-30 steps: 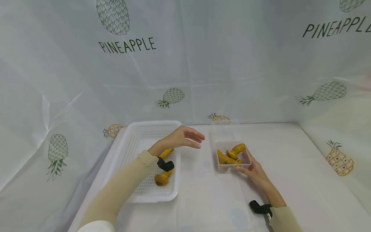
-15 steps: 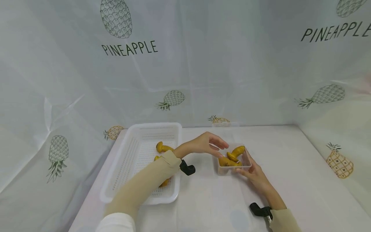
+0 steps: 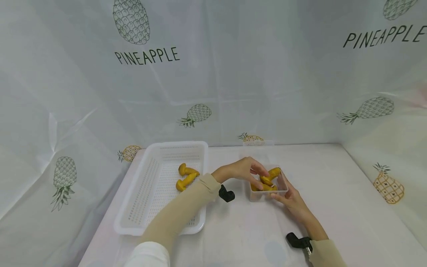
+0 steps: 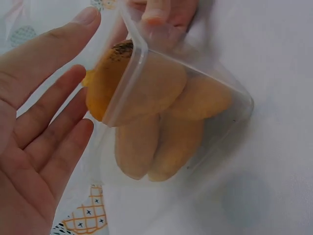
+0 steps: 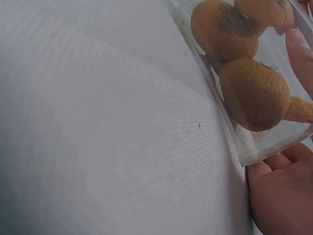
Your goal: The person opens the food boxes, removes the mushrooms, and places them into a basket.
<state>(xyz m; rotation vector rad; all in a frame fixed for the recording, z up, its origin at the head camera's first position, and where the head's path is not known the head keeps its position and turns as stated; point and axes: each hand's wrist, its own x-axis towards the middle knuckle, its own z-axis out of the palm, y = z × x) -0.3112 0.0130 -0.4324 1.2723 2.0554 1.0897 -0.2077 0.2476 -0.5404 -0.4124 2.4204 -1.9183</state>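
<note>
A clear plastic box (image 3: 259, 196) with yellow-brown mushrooms (image 3: 275, 172) in it stands right of the middle of the table. My right hand (image 3: 295, 202) grips its right side, thumb at the front wall. Over the left part of the box is my left hand (image 3: 245, 170), its fingertips overlapping the mushrooms in the head view. In the left wrist view, the left hand (image 4: 41, 127) has its fingers spread beside a dark-speckled mushroom cap (image 4: 110, 88), holding nothing. Two caps press close to the box wall in the right wrist view, one mushroom (image 5: 254, 93) nearest.
A white perforated basket (image 3: 131, 202) lies to the left, with two mushrooms (image 3: 186, 178) showing; my left sleeve (image 3: 180, 204) crosses its right edge. The box's clear lid (image 3: 255, 152) is folded back behind it. A white pineapple-print sheet (image 3: 267, 74) hangs behind the table.
My left hand has moved right from above the basket's edge to the box, lowering its fingers to the mushrooms there. The right hand has kept its grip on the box.
</note>
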